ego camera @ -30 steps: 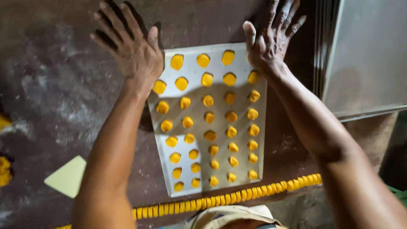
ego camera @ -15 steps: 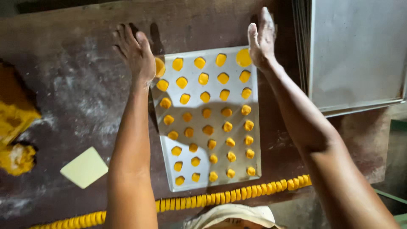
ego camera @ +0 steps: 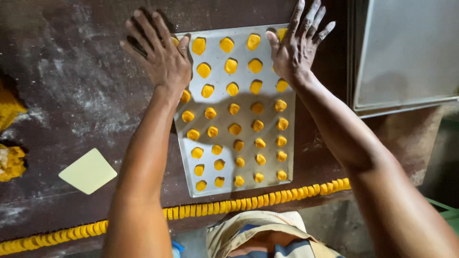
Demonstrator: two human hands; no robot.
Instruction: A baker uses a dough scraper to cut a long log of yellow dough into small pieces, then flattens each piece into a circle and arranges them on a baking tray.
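A metal baking tray lies on a dark floured work table and carries several rows of small yellow dough pieces. My left hand rests with fingers spread on the tray's far left corner, partly on the table. My right hand lies flat with fingers spread over the tray's far right corner, covering some dough pieces. Neither hand holds anything.
A long rope of cut yellow dough runs along the table's near edge. A pale yellow square scraper lies at the left. Lumps of yellow dough sit at the far left. Stacked metal trays stand at the right.
Both hands have shifted from the tray's far edge onto its far corners, now pressing flat with fingers spread. The view has moved slightly.
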